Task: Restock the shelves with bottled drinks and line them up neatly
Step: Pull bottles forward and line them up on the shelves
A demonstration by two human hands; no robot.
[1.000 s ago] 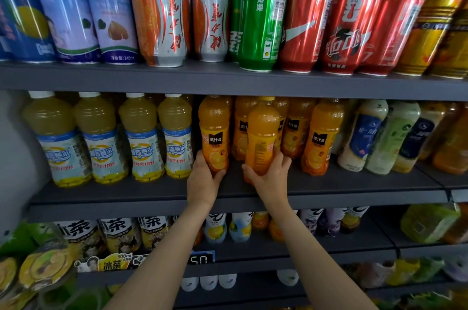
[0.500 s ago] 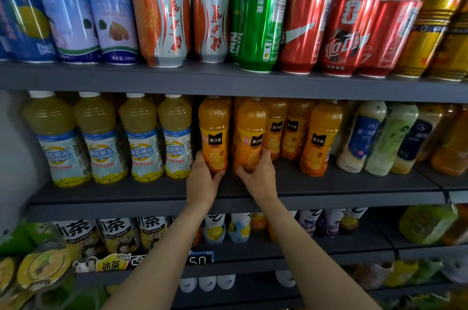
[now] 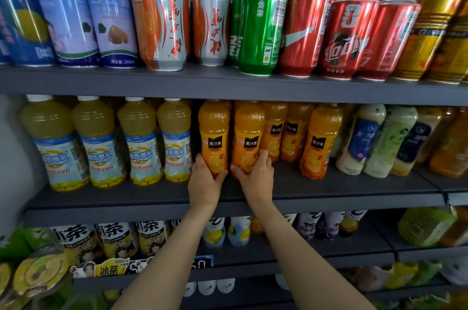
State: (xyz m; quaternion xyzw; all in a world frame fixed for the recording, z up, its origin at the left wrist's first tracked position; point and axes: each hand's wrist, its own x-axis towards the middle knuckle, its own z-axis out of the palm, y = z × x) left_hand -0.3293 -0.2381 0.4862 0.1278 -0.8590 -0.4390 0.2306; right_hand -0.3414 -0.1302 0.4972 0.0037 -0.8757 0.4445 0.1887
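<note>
Right now I have both hands up at the middle shelf (image 3: pixel 354 198), each one on an orange juice bottle. My left hand (image 3: pixel 206 183) wraps the base of the left orange bottle (image 3: pixel 214 137), fingers curled up its left side and thumb across the front near the bottom. My right hand (image 3: pixel 257 176) holds the right orange bottle (image 3: pixel 249 137) low down, thumb toward the left and fingers curling round its right side. The two bottles stand upright, side by side and touching or very nearly so, both labels turned toward me, set back from the shelf's front edge.

Just beyond my right hand, further back on the same shelf, more orange bottles (image 3: pixel 296 132) stand in a loose row, and one orange bottle (image 3: pixel 320 142) stands forward of them, well to the right of that hand, with bare shelf between it and my fingers. Farther right again are pale milky bottles (image 3: pixel 359 140) leaning slightly.

To the left of my left hand, four yellow pear-drink bottles (image 3: pixel 141 142) with white caps stand in a line, the nearest one just beside the bottle I am gripping.

Above my hands the upper shelf (image 3: pixel 228 86) carries cans: blue and white ones, silver and orange, a green can (image 3: pixel 260 31), red cans (image 3: pixel 349 38) and gold ones far right.

Below my forearms, the lower shelf holds iced tea bottles (image 3: pixel 114 238).
</note>
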